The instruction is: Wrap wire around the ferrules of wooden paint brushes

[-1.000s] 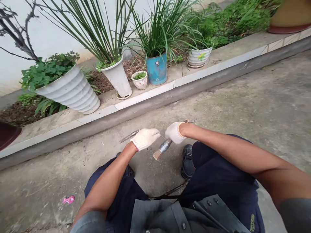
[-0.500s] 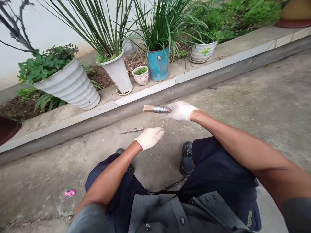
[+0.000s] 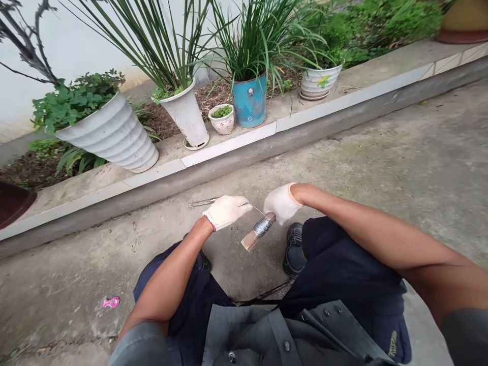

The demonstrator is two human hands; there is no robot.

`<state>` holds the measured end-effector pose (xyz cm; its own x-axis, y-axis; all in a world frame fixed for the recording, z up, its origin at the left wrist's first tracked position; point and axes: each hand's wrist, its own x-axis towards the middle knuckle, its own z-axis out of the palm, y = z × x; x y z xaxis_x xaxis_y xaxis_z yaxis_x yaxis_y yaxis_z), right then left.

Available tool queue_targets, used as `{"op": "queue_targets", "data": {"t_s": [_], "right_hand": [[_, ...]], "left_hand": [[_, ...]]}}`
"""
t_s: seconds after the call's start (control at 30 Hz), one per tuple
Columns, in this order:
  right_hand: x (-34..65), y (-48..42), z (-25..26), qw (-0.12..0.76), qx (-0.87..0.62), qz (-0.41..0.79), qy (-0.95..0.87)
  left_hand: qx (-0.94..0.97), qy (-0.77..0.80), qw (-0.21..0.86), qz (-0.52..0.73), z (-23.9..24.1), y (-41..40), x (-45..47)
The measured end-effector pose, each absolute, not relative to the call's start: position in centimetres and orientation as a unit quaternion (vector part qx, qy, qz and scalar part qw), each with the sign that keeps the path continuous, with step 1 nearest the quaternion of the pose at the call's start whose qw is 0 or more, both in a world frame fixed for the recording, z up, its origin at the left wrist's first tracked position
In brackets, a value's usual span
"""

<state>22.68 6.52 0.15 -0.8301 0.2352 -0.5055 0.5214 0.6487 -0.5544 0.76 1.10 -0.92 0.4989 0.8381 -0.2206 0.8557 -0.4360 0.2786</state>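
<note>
My right hand [image 3: 281,204], in a white knit glove, is closed round one end of a wooden block [image 3: 249,241]. Silvery wire [image 3: 262,227] is coiled many times about the block's middle, and its bare end points down and to the left. A thin strand runs from the coil to my left hand [image 3: 231,211], also gloved, whose fingers pinch it. Behind the left hand a second narrow wooden stick [image 3: 199,202] lies on the concrete, partly covered by the glove.
Several potted plants, among them a blue pot [image 3: 249,101] and a ribbed white pot [image 3: 114,133], line a low tiled ledge [image 3: 229,140] ahead. A small pink object [image 3: 111,302] lies on the concrete ground [image 3: 68,269] at lower left. My shoes [image 3: 293,249] flank the work area.
My right hand has come down and turned the block from nearly level to slanting down-left. My left hand has shifted slightly left and up, still pinching the strand.
</note>
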Motion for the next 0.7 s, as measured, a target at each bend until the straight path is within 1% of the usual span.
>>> {"op": "queue_targets", "data": {"t_s": [0.1,0.2,0.27,0.37,0.43,0.5,0.6,0.7], "right_hand": [[24.0,7.0,1.8,0.189,0.221,-0.347,0.892],[24.4,7.9,2.8,0.121,0.295,-0.318,0.893],[24.2,8.5,2.8,0.087,0.361,-0.263,0.89],[23.5,9.4,2.2,0.081,0.442,-0.166,0.878],[23.1,9.7,1.7,0.103,0.488,-0.125,0.858],[23.0,9.7,1.1,0.146,0.51,-0.096,0.842],[23.0,8.9,0.0,0.228,0.482,-0.086,0.842],[23.2,6.9,-0.8,0.29,0.426,-0.103,0.851]], "left_hand": [[0.845,0.487,0.219,-0.006,-1.6,0.6,1.0],[0.837,0.49,0.244,0.007,-2.4,-0.1,2.0],[0.84,0.487,0.237,0.011,-2.7,-0.5,2.9],[0.842,0.491,0.226,0.009,-2.6,-0.7,3.8],[0.832,0.507,0.223,0.001,-2.4,-0.7,4.1],[0.831,0.513,0.214,-0.011,-2.2,-0.8,4.2],[0.841,0.507,0.183,-0.031,-2.2,-1.1,4.0],[0.849,0.498,0.171,-0.047,-2.2,-1.8,3.6]]}}
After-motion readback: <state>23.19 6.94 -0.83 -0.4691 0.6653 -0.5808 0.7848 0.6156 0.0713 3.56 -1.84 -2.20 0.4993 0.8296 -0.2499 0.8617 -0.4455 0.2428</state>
